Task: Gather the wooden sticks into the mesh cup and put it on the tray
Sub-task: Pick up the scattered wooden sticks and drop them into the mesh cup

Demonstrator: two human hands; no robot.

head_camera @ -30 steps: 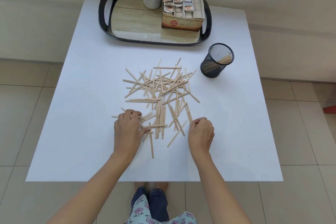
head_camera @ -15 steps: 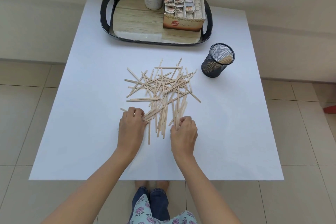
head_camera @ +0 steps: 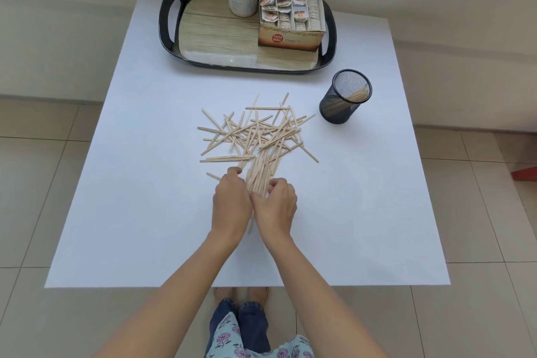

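Hands, left hand (head_camera: 231,203) and right hand (head_camera: 276,206), close together around a bundle of sticks (head_camera: 258,180) on the table (head_camera: 145,183).

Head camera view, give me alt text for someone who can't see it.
Two bare hands, left hand and right hand, press together a bundle of wooden sticks scattered on a white table. A black mesh cup, a few sticks inside, stands right of the pile; a tray with a box and jar sits behind.
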